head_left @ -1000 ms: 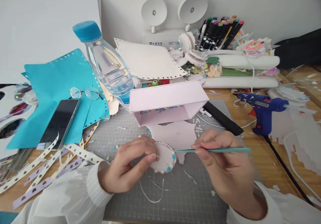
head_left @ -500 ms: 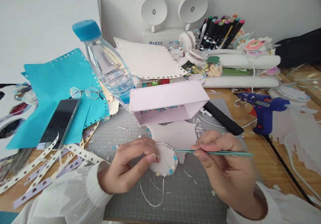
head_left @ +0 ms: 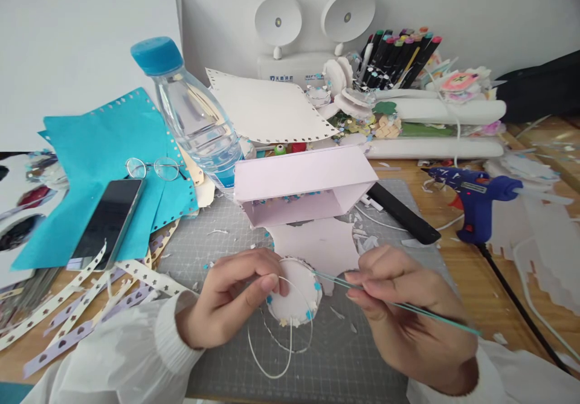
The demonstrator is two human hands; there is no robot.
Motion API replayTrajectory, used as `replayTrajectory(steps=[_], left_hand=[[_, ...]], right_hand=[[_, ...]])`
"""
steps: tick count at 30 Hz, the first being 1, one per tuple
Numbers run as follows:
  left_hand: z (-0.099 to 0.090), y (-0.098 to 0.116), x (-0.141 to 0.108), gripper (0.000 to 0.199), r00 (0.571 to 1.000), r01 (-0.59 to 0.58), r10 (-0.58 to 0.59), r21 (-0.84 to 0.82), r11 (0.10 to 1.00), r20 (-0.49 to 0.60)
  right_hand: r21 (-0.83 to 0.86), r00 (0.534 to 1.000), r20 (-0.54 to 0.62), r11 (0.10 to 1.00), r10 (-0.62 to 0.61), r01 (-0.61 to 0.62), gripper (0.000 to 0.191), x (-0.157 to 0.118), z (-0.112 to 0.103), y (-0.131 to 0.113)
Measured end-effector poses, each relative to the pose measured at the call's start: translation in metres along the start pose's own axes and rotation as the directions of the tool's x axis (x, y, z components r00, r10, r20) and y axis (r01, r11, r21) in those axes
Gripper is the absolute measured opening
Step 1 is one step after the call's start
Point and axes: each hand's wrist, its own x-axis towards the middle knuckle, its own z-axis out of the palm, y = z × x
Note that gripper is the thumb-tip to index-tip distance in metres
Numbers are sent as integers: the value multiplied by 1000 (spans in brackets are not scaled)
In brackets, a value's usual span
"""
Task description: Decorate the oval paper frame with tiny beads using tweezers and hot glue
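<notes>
My left hand (head_left: 242,292) is closed on the left edge of a round white paper disc (head_left: 296,295), rimmed with small blue and cream paper shapes. A thin white cord (head_left: 270,375) loops from the fingers across the disc and down over the mat. Between thumb and fingers my right hand (head_left: 399,307) pinches teal tweezers (head_left: 435,315); their tips touch or nearly touch the disc's upper right rim. Behind the disc lies a cut piece of white paper (head_left: 317,241). A pale lilac open box (head_left: 306,174) stands just beyond it.
A grey cutting mat (head_left: 212,368) lies beneath the work. To the left are a water bottle (head_left: 194,114), glasses (head_left: 165,168), a phone (head_left: 109,220) and punched paper strips (head_left: 63,349). At right stand a blue glue gun (head_left: 475,202) and a black cutter (head_left: 403,212).
The tweezers have tilted, their back end dropping down and right as my right hand turned. The cord loop has shifted and now curves over more of the disc.
</notes>
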Motion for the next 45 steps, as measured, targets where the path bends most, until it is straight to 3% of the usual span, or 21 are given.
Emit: replayTrajectory(steps=[5,9,13,17,26,32,38,45], left_hand=[[0,0,1,23,998,67,-67,-51,996,-16],[0,0,1,24,996,77,-79,-61,995,-31],[0,-1,0,23,999,34,-35,-25,999,-34],[0,-1,0,20,1000,-16,16,27,1000,-3],[0,0,1,19,998,-61,61,88,994,2],[0,1,1,19,997,-75,75,82,994,-6],[0,2,2,20,996,-88,88,84,993,1],[0,3,3,21,996,-86,87,56,995,-11]], right_hand=[[-11,998,4,998,-66,66,39,1,1,-1],[17,993,-110,999,46,-45,27,8,4,-5],[130,947,-185,962,262,-241,11,14,6,-2],[201,907,-132,906,401,-371,8,14,9,0],[134,928,-115,931,355,-340,8,17,10,-4],[158,878,-46,871,477,-465,8,17,9,1],[297,813,65,767,579,-569,8,9,8,9],[383,820,62,745,568,-545,9,5,9,10]])
